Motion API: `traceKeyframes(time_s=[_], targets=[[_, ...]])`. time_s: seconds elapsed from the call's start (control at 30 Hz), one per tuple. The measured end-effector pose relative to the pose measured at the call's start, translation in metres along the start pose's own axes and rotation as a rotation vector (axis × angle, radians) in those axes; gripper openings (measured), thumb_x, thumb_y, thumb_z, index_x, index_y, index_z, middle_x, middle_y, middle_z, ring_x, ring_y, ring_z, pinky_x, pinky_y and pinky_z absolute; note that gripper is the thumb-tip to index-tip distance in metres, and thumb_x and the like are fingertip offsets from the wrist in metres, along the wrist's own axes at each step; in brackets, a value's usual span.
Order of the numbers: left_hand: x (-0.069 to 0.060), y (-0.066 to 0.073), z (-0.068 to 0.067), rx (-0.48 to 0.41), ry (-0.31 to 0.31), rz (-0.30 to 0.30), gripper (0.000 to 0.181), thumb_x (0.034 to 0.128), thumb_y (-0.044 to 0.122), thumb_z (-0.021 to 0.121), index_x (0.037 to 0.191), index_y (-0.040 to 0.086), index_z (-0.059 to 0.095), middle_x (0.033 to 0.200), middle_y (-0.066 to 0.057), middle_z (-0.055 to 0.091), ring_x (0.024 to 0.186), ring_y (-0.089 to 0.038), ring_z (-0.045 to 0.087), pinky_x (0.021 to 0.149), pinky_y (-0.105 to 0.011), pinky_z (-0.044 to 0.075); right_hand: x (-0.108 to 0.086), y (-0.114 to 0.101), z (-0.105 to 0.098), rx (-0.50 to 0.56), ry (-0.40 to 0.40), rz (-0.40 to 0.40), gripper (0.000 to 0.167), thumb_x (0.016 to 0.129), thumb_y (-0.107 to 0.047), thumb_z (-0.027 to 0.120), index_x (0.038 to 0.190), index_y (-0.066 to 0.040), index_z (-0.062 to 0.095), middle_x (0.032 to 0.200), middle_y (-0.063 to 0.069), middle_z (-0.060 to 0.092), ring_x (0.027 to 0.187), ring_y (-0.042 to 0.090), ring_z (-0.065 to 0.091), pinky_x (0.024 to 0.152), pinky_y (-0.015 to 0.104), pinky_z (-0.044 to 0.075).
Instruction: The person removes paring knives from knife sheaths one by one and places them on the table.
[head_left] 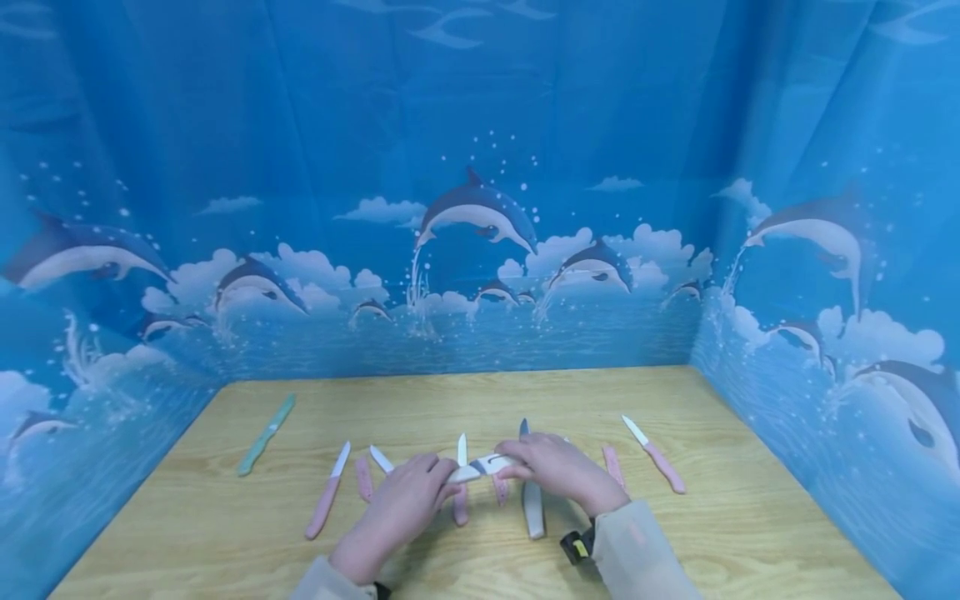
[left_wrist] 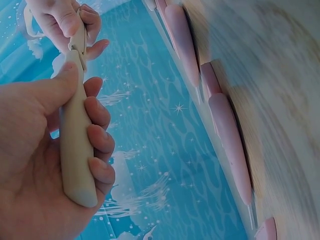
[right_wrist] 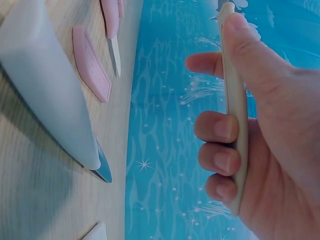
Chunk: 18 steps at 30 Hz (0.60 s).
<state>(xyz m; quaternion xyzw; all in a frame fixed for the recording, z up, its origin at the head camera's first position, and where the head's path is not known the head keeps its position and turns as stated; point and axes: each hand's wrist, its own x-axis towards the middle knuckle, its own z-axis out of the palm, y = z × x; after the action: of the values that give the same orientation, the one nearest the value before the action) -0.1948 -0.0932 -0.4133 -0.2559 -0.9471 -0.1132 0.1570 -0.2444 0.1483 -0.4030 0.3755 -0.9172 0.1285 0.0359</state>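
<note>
My left hand grips a cream-handled knife, its fingers wrapped along the handle. In my right hand is a cream blade sheath, held between thumb and curled fingers. Knife and sheath meet end to end above the table, and a short dark stretch of blade shows between them in the head view. How deep the blade sits in the sheath cannot be seen. Below the right hand lies another cream-handled knife with a dark blade. A pink knife and a pink sheath lie below the joined pieces.
On the wooden table a green knife lies far left. Pink knives rest at the left and right, blades bare. Pink sheaths lie among them. A dolphin-print curtain encloses the table's back and sides.
</note>
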Motion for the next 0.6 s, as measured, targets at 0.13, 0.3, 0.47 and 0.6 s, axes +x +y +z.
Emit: traceKeyframes(time_s=[0.13,0.3,0.47,0.6], targets=[[-0.0008,-0.0006,-0.0001,0.0,0.009,0.007,0.025,0.0902,0.034,0.065,0.108,0.015,0.065,0.09,0.003,0.064,0.08,-0.014,0.061,0.064,-0.03,0.05,-0.0002,0.0004,0.0006,0.001,-0.001,0.002,0.035,0.094,-0.043,0.054,0.118,-0.02,0.063,0.099,-0.004,0.069,0.089,0.015,0.065,0.082,0.036,0.054],[-0.0008,-0.0011,0.0001,0.002,0.002,0.009,0.026,0.0909,0.034,0.064,0.109,0.015,0.065,0.091,0.003,0.065,0.082,-0.014,0.061,0.066,-0.03,0.051,-0.0004,0.0005,0.0006,0.015,-0.011,0.011,0.033,0.095,-0.04,0.055,0.119,-0.02,0.063,0.103,-0.003,0.07,0.094,0.017,0.065,0.086,0.039,0.053],[0.0,-0.0011,-0.0011,0.004,-0.004,0.013,0.026,0.0915,0.033,0.064,0.11,0.015,0.065,0.091,0.003,0.064,0.08,-0.013,0.06,0.066,-0.029,0.05,-0.0002,0.0005,-0.0003,0.027,-0.021,0.031,0.034,0.094,-0.04,0.056,0.121,-0.02,0.062,0.107,-0.003,0.069,0.098,0.018,0.065,0.089,0.041,0.053],[-0.0005,-0.0008,-0.0031,0.003,-0.009,0.013,0.026,0.0914,0.033,0.064,0.109,0.014,0.065,0.09,0.003,0.064,0.079,-0.012,0.059,0.065,-0.029,0.049,0.0001,0.0003,-0.0006,0.028,-0.021,0.038,0.033,0.094,-0.04,0.056,0.121,-0.021,0.062,0.105,-0.003,0.069,0.095,0.016,0.065,0.087,0.04,0.053]])
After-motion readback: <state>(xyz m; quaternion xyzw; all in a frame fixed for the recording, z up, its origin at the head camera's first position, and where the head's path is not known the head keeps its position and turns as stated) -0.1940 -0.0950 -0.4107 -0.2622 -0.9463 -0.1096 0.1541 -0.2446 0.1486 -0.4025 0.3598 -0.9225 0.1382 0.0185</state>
